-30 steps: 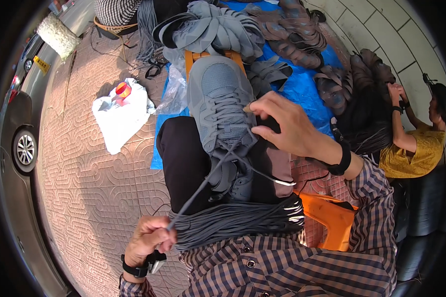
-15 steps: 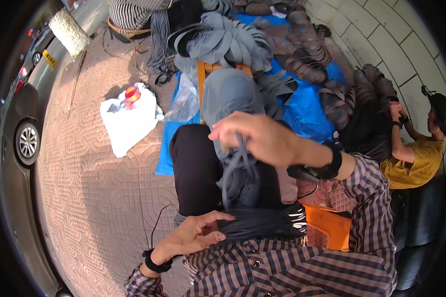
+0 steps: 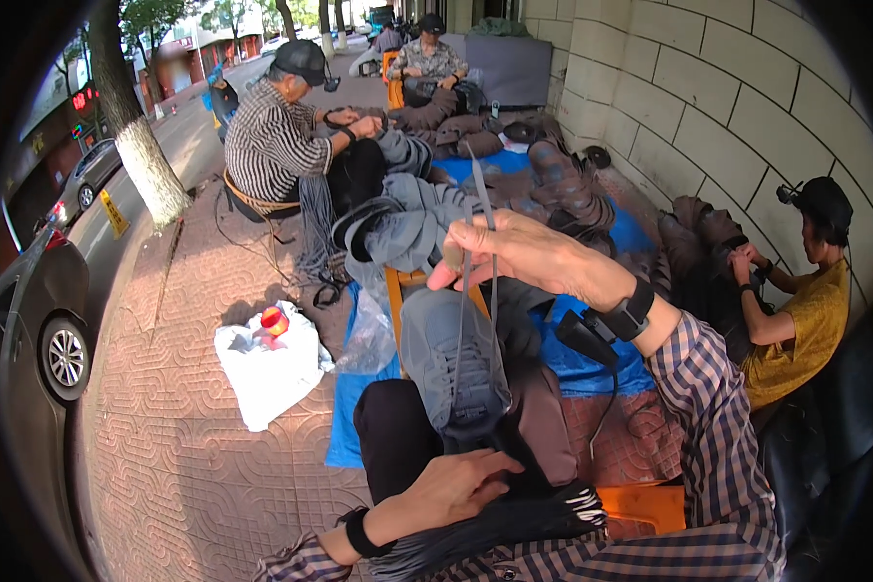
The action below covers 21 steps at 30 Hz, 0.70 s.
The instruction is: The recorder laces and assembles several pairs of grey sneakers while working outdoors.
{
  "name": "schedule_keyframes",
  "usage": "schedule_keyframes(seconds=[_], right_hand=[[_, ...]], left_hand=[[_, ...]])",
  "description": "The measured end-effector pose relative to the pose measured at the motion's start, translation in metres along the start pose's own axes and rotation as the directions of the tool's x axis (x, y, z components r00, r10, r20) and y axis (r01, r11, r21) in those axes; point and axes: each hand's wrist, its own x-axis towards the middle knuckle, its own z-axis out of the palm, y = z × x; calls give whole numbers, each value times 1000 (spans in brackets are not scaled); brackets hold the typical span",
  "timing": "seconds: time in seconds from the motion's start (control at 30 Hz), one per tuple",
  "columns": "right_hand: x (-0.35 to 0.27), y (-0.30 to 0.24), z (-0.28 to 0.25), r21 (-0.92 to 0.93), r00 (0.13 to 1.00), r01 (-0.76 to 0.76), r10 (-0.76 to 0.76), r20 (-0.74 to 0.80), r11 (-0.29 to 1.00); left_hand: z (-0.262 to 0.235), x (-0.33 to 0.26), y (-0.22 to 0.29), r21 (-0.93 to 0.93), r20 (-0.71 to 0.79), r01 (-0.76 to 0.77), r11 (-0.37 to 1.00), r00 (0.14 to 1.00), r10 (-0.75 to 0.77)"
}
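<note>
A grey shoe upper lies across my lap, its laces threaded through the eyelets. Above it, my right hand is closed on a grey shoelace, whose strands run taut up from the upper and past the fingers. A small brownish thing sits at those fingers, too unclear to name. My left hand hovers or rests just below the upper's near end, fingers loosely stretched and apart, with nothing seen in it. Beneath that hand, a thick bundle of dark grey laces lies over my lap.
Piled grey uppers lie beyond my knees, brown ones on blue sheeting. To the left are a white bag with a red container, and a parked car. Co-workers sit ahead and beside the wall at right.
My right hand has risen away from my lap, drawing the shoelace up into long taut strands. My left hand has shifted right toward the upper. The view has tilted up, showing more of the street.
</note>
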Motion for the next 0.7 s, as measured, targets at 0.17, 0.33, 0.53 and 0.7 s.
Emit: schedule_keyframes(seconds=[0.17, 0.33, 0.53, 0.7], right_hand=[[-3, -28, 8, -402, 999, -30, 9, -53, 915], [-5, -59, 32, -948, 995, 43, -103, 11, 315], [11, -71, 45, -606, 944, 123, 95, 315, 786], [17, -37, 15, -360, 997, -30, 4, -73, 933]], left_hand=[[-17, 51, 16, 474, 123, -257, 842, 966, 226], [-37, 75, 28, 754, 393, -438, 489, 898, 198], [-31, 65, 26, 901, 301, -369, -230, 911, -282], [-48, 52, 15, 961, 253, -257, -105, 966, -50]])
